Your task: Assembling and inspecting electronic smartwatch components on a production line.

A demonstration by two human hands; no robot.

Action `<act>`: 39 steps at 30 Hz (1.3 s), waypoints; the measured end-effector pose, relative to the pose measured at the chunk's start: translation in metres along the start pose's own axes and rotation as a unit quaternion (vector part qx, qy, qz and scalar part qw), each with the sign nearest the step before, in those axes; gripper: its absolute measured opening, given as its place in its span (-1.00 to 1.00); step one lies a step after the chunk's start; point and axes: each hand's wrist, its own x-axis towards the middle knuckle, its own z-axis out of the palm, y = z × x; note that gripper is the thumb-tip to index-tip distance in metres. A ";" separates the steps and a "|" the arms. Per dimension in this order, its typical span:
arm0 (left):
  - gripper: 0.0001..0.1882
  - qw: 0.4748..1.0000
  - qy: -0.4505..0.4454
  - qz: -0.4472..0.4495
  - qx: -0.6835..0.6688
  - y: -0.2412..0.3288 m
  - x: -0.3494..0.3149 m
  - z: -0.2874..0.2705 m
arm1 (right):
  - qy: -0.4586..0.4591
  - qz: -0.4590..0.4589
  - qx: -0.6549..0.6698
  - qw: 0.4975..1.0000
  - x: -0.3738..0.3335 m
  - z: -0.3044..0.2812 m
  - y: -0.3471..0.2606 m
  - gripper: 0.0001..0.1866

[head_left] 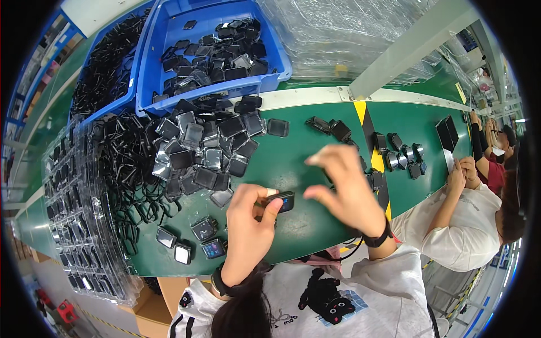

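Note:
My left hand (249, 222) pinches a small black smartwatch body (288, 201) between thumb and fingers above the green bench. Part of its screen is lit. To the right of it, my right hand (350, 188) is raised with thumb and fingers apart, holding nothing. Left of my left hand lie a watch body with a lit screen (213, 248), another dark watch body (204, 228) and one with a pale face (182, 253). Beyond them spreads a heap of dark square cases (205, 177), some of them shiny.
Thin black frames (132, 163) lie piled on the left beside stacked clear trays (84, 225). A blue bin (270, 84) of square parts stands at the back. Watch bodies (340, 130) line a yellow-black stripe (378, 160). A co-worker's hands (465, 172) work at the right.

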 end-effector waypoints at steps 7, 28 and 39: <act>-0.60 0.984 0.074 0.044 0.156 -0.002 -0.001 -0.001 | -0.047 0.136 -0.031 0.989 -0.016 0.011 0.022 -0.62; -0.65 0.890 0.340 0.007 -0.302 -0.035 -0.078 -0.139 | -0.197 -0.378 0.027 0.904 0.128 0.148 -0.123 -0.89; -0.63 0.894 0.319 0.006 -0.315 -0.040 -0.062 -0.136 | -0.309 -0.219 0.207 0.902 0.132 0.095 -0.125 -0.87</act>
